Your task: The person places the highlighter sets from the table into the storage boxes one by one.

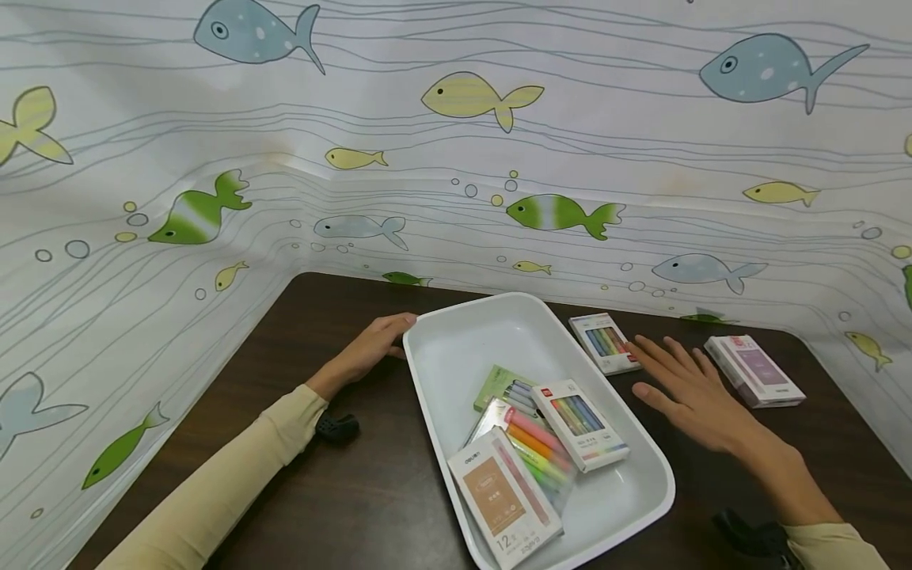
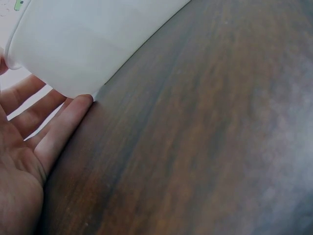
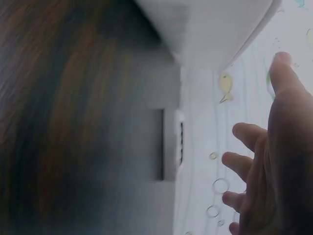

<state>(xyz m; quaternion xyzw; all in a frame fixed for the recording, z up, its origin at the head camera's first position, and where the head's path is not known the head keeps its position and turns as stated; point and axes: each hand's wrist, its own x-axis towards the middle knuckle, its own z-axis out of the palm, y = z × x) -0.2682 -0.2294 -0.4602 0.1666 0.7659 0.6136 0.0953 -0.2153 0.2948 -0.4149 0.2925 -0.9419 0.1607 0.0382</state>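
A white plastic tray (image 1: 492,321) lies slanted on the table. My left hand (image 1: 366,348) touches its far left corner; in the left wrist view its fingers (image 2: 66,120) lie fairly straight against the tray's outer wall. Inside the tray are a white box with a brown label (image 1: 499,499), a clear pack of bright markers (image 1: 537,447), a green pack (image 1: 502,384) and a white box with coloured sticks in its window (image 1: 580,423). My right hand (image 1: 701,388) is spread, holding nothing, its fingertips near a similar window box (image 1: 606,342) right of the tray.
A white box with a purple label (image 1: 758,370) lies farther right on the dark wooden table (image 1: 356,491). A fish-patterned sheet (image 1: 427,182) stands around the table's back and sides.
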